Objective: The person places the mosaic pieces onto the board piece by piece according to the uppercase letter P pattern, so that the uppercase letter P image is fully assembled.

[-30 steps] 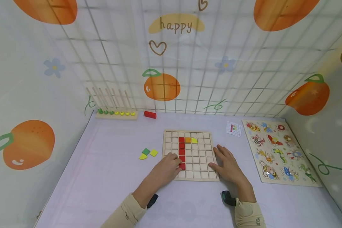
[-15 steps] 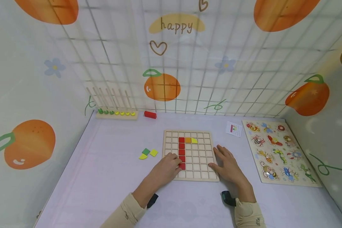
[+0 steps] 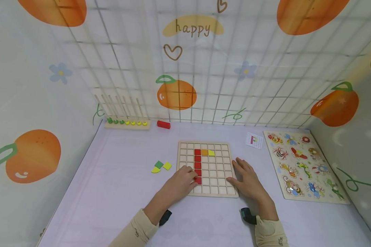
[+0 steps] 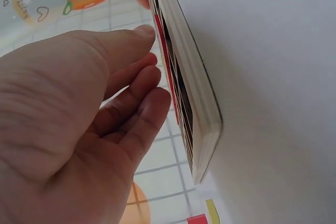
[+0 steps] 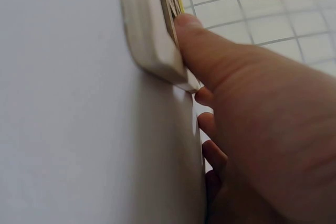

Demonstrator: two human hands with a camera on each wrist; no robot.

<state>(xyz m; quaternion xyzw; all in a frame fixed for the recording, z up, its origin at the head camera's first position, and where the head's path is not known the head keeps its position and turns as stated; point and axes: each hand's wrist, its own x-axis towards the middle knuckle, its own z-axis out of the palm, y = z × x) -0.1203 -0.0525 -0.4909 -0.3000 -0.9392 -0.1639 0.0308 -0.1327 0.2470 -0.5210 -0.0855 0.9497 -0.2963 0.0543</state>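
Note:
A square wooden grid board (image 3: 214, 189) lies before the person. Several red tiles (image 3: 198, 158) fill part of one column, with an orange tile (image 3: 204, 152) and a yellow tile (image 3: 211, 153) right of the top one. The left hand (image 3: 179, 183) is over the board's lower left, its slightly bent fingertips touching the lower red tiles; in the left wrist view a gap shows between thumb and fingers (image 4: 149, 108). At the right edge, the right hand (image 3: 248, 178) rests its thumb (image 5: 197, 35) on the board's rim, the other fingers extended outside it.
Left of the board lie a green tile (image 3: 159, 164), a yellow square (image 3: 167, 166) and a yellow rounded piece (image 3: 156, 169). Behind stand a peg rack (image 3: 126, 126) and a red block (image 3: 163, 124). A pattern card (image 3: 254, 141) and an animal puzzle (image 3: 306, 168) are at the right.

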